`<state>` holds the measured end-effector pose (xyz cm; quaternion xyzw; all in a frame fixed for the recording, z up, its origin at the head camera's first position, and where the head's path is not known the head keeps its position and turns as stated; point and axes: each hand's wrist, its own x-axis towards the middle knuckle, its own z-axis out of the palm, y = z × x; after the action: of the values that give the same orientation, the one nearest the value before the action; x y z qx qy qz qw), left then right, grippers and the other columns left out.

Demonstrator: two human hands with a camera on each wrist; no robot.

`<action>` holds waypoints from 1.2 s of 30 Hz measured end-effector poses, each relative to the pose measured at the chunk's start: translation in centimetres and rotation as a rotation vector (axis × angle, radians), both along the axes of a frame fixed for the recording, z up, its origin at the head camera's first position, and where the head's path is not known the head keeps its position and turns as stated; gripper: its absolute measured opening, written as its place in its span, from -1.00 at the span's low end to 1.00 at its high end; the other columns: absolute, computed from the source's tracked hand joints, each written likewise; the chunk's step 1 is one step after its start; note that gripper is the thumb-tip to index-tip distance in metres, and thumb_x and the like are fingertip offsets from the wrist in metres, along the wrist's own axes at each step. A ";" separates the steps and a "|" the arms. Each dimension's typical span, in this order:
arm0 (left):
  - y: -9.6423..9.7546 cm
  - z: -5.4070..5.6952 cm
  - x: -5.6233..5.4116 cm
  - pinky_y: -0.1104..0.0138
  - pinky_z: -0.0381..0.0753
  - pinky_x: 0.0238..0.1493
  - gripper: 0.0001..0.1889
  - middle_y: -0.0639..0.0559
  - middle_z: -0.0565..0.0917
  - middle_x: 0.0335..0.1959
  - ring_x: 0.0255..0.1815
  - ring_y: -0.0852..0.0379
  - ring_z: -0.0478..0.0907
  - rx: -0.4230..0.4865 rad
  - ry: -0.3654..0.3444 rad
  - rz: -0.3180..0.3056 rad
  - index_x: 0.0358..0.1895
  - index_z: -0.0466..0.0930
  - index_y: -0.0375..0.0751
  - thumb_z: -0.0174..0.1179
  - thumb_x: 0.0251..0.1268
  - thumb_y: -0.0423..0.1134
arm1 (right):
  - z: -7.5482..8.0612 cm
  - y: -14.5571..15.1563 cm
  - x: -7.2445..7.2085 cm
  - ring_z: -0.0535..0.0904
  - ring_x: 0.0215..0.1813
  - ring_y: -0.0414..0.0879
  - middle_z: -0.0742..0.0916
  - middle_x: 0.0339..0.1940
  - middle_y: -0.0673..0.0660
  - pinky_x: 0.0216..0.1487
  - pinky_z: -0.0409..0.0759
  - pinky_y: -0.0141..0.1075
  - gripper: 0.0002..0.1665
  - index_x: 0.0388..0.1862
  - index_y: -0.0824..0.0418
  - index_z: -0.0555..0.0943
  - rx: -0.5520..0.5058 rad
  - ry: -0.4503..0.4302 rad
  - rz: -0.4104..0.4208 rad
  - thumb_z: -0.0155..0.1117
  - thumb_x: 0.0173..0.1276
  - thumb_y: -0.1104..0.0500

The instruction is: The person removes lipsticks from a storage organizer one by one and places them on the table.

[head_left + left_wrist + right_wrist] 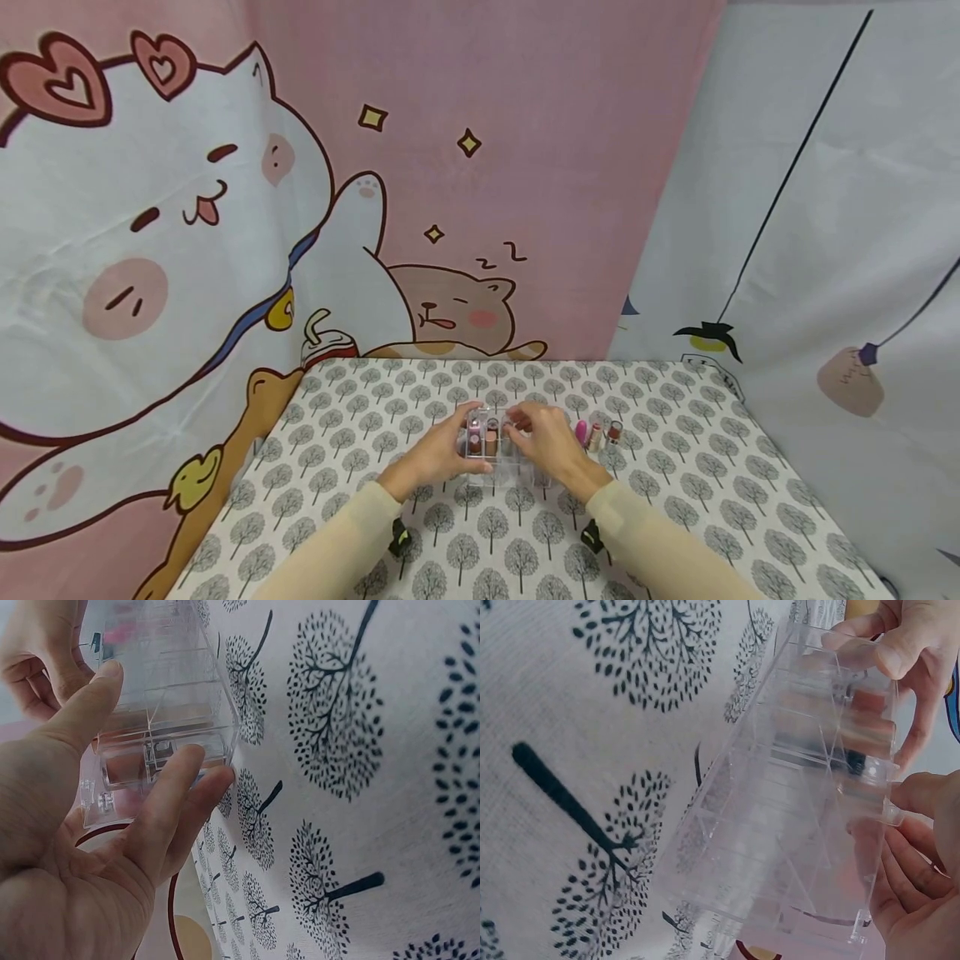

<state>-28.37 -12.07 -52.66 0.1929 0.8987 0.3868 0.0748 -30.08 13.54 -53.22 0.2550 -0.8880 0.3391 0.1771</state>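
A clear plastic organizer box [504, 473] with divided compartments stands on the table in front of me. My left hand [441, 447] grips its left end, with the thumb on the near side and the fingers on the far side, as the left wrist view shows. Inside that end are cosmetic tubes, among them a brownish one [491, 443] and a dark pinkish one [475, 442]. My right hand [551, 440] is over the box's middle, its thumb and fingers pinching a clear-ended tube [891, 814] in a compartment beside them. Compartments farther right look see-through in the right wrist view.
Right of the box lie a bright pink item [581, 431], a pale lipstick-like tube [596, 437] and a small brown-and-clear bottle [615, 431]. The tablecloth [360, 467] has a tree print. A cartoon curtain [525, 167] hangs behind the table's far edge.
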 end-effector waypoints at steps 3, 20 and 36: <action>-0.1 -0.1 0.0 -0.43 0.61 0.64 0.26 -0.36 0.44 0.81 0.59 -0.43 0.64 -0.005 0.001 0.002 0.93 0.09 0.22 0.78 0.31 0.06 | 0.1 0.0 0.1 0.97 -0.11 0.08 0.97 -0.04 0.26 0.01 0.99 -0.13 -0.71 0.12 0.36 0.86 -0.008 0.005 0.006 0.69 0.47 0.33; 0.0 -0.2 0.0 -0.35 0.74 0.53 0.26 -0.39 0.60 0.66 0.35 -0.31 0.80 -0.002 0.015 -0.003 0.92 0.07 0.22 0.78 0.30 0.06 | 1.6 0.3 0.9 0.96 -0.13 0.03 0.96 -0.10 0.22 -0.01 0.98 -0.23 -0.69 0.10 0.32 0.86 -0.045 0.062 0.006 0.73 0.43 0.34; 0.0 -0.3 0.0 -0.30 0.79 0.47 0.26 -0.32 0.69 0.55 0.25 -0.18 0.82 0.008 0.015 0.009 0.91 0.09 0.24 0.79 0.29 0.04 | 2.5 0.9 1.4 0.95 -0.15 0.06 0.96 -0.11 0.24 -0.05 0.99 -0.16 -0.66 0.11 0.36 0.86 -0.043 0.129 -0.009 0.74 0.42 0.32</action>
<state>-28.41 -12.08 -53.01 0.1919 0.8985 0.3894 0.0654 -28.71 14.44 -50.69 0.2684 -0.8684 0.3401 0.2411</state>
